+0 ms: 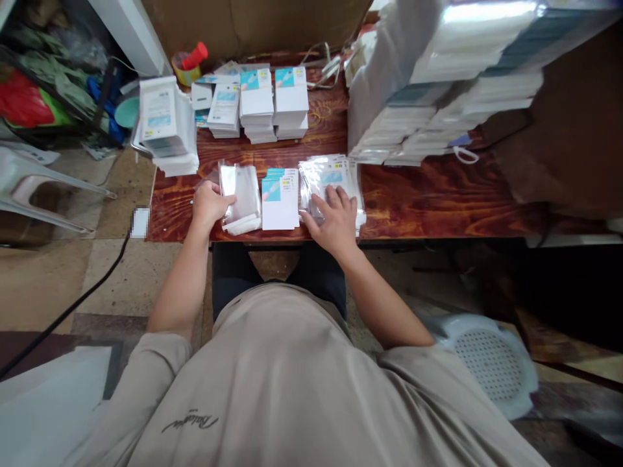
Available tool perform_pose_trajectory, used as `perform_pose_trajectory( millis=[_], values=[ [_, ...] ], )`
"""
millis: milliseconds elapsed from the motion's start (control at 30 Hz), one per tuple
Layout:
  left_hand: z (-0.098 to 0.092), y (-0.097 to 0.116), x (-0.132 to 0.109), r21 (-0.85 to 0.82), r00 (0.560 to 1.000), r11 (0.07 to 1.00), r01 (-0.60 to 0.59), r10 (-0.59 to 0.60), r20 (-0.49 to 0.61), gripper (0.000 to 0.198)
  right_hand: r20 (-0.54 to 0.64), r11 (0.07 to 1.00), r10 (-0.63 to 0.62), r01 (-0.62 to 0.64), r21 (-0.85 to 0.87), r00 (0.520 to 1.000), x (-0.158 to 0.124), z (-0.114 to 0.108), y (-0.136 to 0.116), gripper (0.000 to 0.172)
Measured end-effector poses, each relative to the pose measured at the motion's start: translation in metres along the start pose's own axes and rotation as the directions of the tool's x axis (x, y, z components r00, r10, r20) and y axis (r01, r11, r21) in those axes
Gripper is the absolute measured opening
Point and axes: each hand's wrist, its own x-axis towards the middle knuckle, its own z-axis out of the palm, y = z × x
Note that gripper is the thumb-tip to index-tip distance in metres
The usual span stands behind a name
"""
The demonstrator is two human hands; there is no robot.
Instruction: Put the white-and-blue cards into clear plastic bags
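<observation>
Left of the right hand [335, 220], splayed on packets [318, 174], cards [280, 213] run lengthwise back from the table's [438, 201] front edge. The left hand [207, 204] touches sleeves [247, 188], grip unclear.

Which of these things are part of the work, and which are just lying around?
In use:
clear sleeves, with the left hand on them
blue-and-white cards between the hands
plastic-covered cards under the right hand
probably the card stacks behind

Apparently just lying about:
yellow roll
red object at the roll
perforated stool
</observation>
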Motion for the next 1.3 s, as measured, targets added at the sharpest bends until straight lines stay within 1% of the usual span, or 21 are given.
perform_pose_trajectory(
  millis=[100,167,200,267,300,367,433,500,633,700,733,800,867,900,933,967,1000,1033,1100,1167,1300],
  values=[
    [-0.003,-0.002,-0.004,-0.046,0.996,0.997,-0.064,0.061,-0.058,0.026,-0.033,0.997,0.071,-0.071,0.000,0.997,0.008,0.007,0.000,0.046],
    [-0.003,-0.004,-0.009,-0.103,0.988,0.988,-0.111,0.099,-0.116,0.021,-0.037,0.997,0.079,-0.079,0.013,0.996,0.013,0.004,-0.001,0.045],
    [-0.003,-0.005,-0.011,-0.148,0.983,0.980,-0.134,0.113,-0.144,0.021,-0.027,0.999,0.045,-0.044,0.031,0.999,0.015,0.000,-0.004,0.046],
    [0.000,-0.005,-0.014,-0.301,0.982,0.942,-0.145,0.100,-0.161,0.023,0.028,0.988,-0.131,0.128,0.081,0.991,0.017,-0.010,-0.016,0.051],
    [0.002,-0.005,-0.014,-0.413,0.988,0.903,-0.119,0.067,-0.138,0.025,0.069,0.965,-0.247,0.240,0.102,0.967,0.017,-0.015,-0.025,0.054],
    [0.005,-0.002,-0.015,-0.639,0.999,0.769,-0.010,-0.019,-0.038,0.026,0.181,0.898,-0.440,0.426,0.111,0.880,0.018,-0.024,-0.043,0.052],
    [0.008,0.003,-0.018,-0.781,0.994,0.616,0.104,-0.077,0.071,0.026,0.298,0.857,-0.506,0.510,0.072,0.809,0.018,-0.030,-0.058,0.037],
    [0.011,0.007,-0.022,-0.837,0.986,0.521,0.165,-0.097,0.135,0.029,0.379,0.840,-0.514,0.542,0.039,0.770,0.020,-0.035,-0.066,0.027],
    [0.018,0.012,-0.031,-0.893,0.981,0.408,0.193,-0.097,0.168,0.033,0.418,0.816,-0.542,0.576,0.052,0.730,0.021,-0.043,-0.065,0.027],
    [0.020,0.013,-0.034,-0.905,0.985,0.389,0.173,-0.090,0.150,0.036,0.389,0.825,-0.543,0.559,0.082,0.744,0.019,-0.045,-0.058,0.030],
    [0.021,0.014,-0.036,-0.905,0.985,0.390,0.170,-0.090,0.146,0.039,0.352,0.839,-0.535,0.533,0.111,0.768,0.017,-0.044,-0.054,0.032],
    [0.020,0.016,-0.039,-0.904,0.984,0.388,0.178,-0.093,0.154,0.043,0.203,0.881,-0.466,0.432,0.192,0.861,0.010,-0.043,-0.045,0.033],
    [0.018,0.018,-0.041,-0.909,0.984,0.378,0.177,-0.087,0.155,0.046,-0.056,0.915,-0.248,0.253,0.315,0.967,0.000,-0.042,-0.038,0.032],
    [0.017,0.020,-0.042,-0.912,0.986,0.374,0.168,-0.084,0.147,0.046,-0.188,0.901,-0.068,0.141,0.410,0.980,-0.005,-0.042,-0.035,0.033],
    [0.016,0.022,-0.043,-0.916,0.987,0.370,0.155,-0.086,0.133,0.046,-0.276,0.846,0.133,0.037,0.532,0.952,-0.011,-0.044,-0.035,0.035],
    [0.016,0.025,-0.044,-0.919,0.989,0.367,0.142,-0.090,0.116,0.046,-0.290,0.746,0.315,-0.047,0.665,0.904,-0.016,-0.046,-0.036,0.037],
    [0.015,0.028,-0.045,-0.922,0.990,0.364,0.130,-0.096,0.102,0.047,-0.229,0.613,0.445,-0.109,0.782,0.866,-0.021,-0.048,-0.038,0.038],
    [0.015,0.031,-0.046,-0.926,0.991,0.358,0.123,-0.099,0.093,0.047,-0.117,0.473,0.510,-0.164,0.866,0.852,-0.025,-0.050,-0.042,0.038],
    [0.015,0.037,-0.048,-0.932,0.991,0.342,0.118,-0.093,0.092,0.047,0.122,0.262,0.486,-0.277,0.924,0.865,-0.030,-0.052,-0.050,0.040],
    [0.017,0.043,-0.053,-0.937,0.991,0.326,0.121,-0.085,0.099,0.048,0.243,0.173,0.440,-0.348,0.922,0.864,-0.031,-0.049,-0.058,0.043],
    [0.024,0.052,-0.062,-0.939,0.992,0.324,0.119,-0.073,0.101,0.049,0.202,0.108,0.522,-0.300,0.948,0.829,-0.024,-0.034,-0.068,0.046]
  ],
)
